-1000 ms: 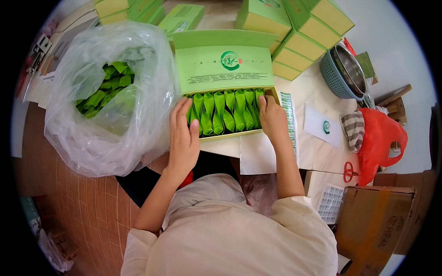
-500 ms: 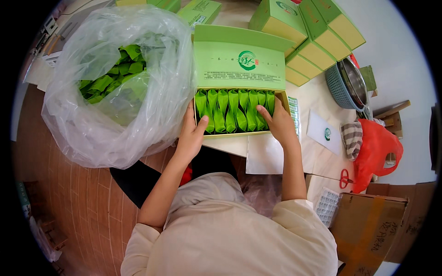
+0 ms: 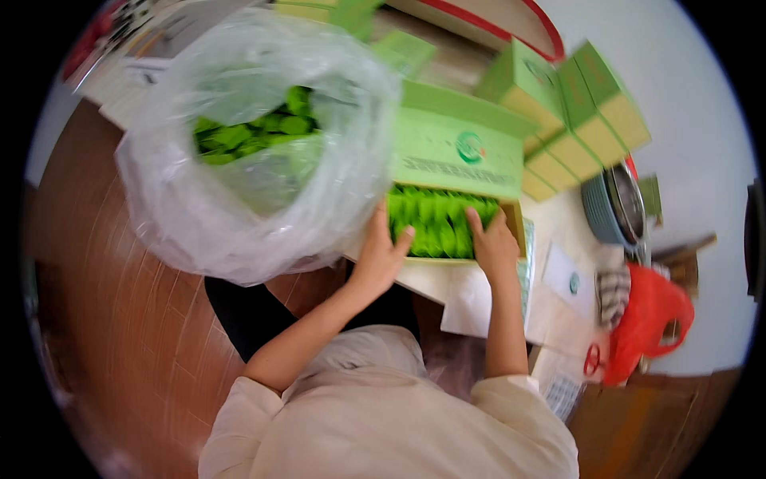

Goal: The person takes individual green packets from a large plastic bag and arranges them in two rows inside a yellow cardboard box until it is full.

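An open light-green cardboard box (image 3: 467,164), lid raised at the back, sits at the table's front edge. Shiny green foil packets (image 3: 435,227) stand in tightly packed rows inside it. Its left front corner is in my left hand (image 3: 381,254), the fingers along the outer side and the thumb over the front edge by the packets. At the other end my right hand (image 3: 493,239) reaches inside; its thumb lies on the packets and its fingers curl round the end of the row. A narrow gap shows between that hand and the box's right wall. The view is blurred.
A big clear plastic bag (image 3: 159,215) with loose green packets (image 3: 255,132) stands left of the box. Closed green boxes (image 3: 574,120) are stacked behind on the right. Farther right are a blue-grey basket (image 3: 602,211), a red plastic bag (image 3: 650,315) and red scissors (image 3: 592,359).
The view has turned, so the box and bag appear shifted right, the box also lower. Both hands remain at the box, and the packets still fill the same part of it.
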Demonstrator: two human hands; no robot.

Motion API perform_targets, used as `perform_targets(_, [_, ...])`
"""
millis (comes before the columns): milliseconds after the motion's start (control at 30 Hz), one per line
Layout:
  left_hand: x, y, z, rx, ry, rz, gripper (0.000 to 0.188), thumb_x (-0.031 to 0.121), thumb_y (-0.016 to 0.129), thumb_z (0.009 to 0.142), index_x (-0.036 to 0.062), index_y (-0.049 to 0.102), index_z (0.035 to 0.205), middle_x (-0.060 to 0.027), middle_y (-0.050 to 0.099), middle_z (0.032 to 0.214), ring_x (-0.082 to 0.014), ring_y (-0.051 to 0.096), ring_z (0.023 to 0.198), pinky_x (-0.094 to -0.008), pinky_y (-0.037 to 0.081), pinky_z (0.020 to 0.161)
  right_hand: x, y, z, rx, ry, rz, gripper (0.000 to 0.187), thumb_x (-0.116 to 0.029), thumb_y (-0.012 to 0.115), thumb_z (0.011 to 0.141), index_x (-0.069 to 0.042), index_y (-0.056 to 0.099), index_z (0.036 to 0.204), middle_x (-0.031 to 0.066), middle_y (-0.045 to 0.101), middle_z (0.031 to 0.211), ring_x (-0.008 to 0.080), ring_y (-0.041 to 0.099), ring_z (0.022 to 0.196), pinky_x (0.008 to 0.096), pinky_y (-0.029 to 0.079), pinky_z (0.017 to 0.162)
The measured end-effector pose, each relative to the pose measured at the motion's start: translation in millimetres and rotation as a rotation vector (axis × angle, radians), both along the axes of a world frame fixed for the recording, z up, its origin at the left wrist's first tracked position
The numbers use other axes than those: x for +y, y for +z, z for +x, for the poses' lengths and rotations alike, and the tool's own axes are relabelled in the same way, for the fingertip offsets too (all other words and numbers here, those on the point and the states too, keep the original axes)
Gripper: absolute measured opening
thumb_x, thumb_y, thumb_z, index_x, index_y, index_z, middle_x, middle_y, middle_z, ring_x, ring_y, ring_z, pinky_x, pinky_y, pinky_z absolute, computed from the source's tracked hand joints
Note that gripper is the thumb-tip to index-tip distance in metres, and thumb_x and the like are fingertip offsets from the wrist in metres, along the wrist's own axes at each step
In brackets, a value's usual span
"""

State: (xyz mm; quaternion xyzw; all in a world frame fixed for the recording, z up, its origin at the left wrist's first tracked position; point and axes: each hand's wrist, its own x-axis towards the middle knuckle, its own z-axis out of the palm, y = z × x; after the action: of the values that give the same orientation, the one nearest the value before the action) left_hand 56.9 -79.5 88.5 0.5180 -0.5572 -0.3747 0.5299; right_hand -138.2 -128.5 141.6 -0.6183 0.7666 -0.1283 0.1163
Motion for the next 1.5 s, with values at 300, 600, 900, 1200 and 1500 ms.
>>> perform_targets(300, [50.2, 8.4, 19.9, 0.102, -0.014, -0.084, 0.054, 0.019, 0.051, 0.093, -0.0015, 0.03, 0.138, -0.0231, 0.035, 0.138, -0.0338, 0.034, 0.132, -0.0375, 0.029, 0.108, -0.7, 87.7, 134.2, -0.201, 0.88, -0.636, 0.029, -0.018, 0.063, 0.086, -0.001, 0.058, 0.11, 0.0176, 0.062, 0.098, 0.0328, 0.059, 0.091, 0.04, 0.048, 0.078])
perform_targets(600, [87.9, 21.6, 62.7, 0.355, -0.035, -0.006, 0.026, 0.009, 0.048, 0.095, -0.0009, 0.049, 0.119, -0.0117, 0.06, 0.115, -0.0208, 0.059, 0.107, -0.0332, 0.044, 0.094, -51.1, 59.6, 351.0, 0.155, 1.234, -0.248, 0.043, -0.018, 0.061, 0.081, 0.001, 0.053, 0.119, 0.0208, 0.058, 0.111, 0.0389, 0.055, 0.103, 0.0436, 0.046, 0.088])
perform_targets(900, [106.3, 14.6, 79.0, 0.452, -0.028, 0.03, 0.023, 0.009, 0.046, 0.096, -0.0001, 0.052, 0.117, -0.0105, 0.062, 0.109, -0.0164, 0.06, 0.104, -0.0302, 0.046, 0.091, -119.6, 9.6, 389.6, 0.151, 1.303, -0.077, 0.067, -0.039, 0.065, 0.074, 0.0, 0.05, 0.127, 0.0244, 0.051, 0.128, 0.0415, 0.048, 0.116, 0.0412, 0.038, 0.1])
perform_targets(1200, [112.1, 23.5, 97.7, 0.543, 0.017, -0.04, 0.021, 0.015, 0.046, 0.097, 0.0012, 0.057, 0.11, -0.0083, 0.065, 0.098, -0.0136, 0.061, 0.091, -0.0286, 0.048, 0.081, -103.3, 109.8, 322.2, 0.162, 1.187, 0.103, 0.088, -0.051, 0.07, 0.067, 0.007, 0.046, 0.128, 0.0242, 0.054, 0.123, 0.0341, 0.052, 0.115, 0.0387, 0.04, 0.098])
perform_targets(1500, [115.1, 73.8, 133.5, 0.997, -0.222, -0.027, 0.047, 0.041, 0.033, 0.1, 0.0076, 0.042, 0.133, -0.0126, 0.059, 0.119, -0.0219, 0.057, 0.11, -0.0372, 0.043, 0.096, -9.2, 155.0, 246.8, -0.457, 1.323, -0.111, 0.052, -0.018, 0.076, 0.074, -0.001, 0.046, 0.113, 0.0162, 0.059, 0.114, 0.0236, 0.056, 0.11, 0.0358, 0.043, 0.095])
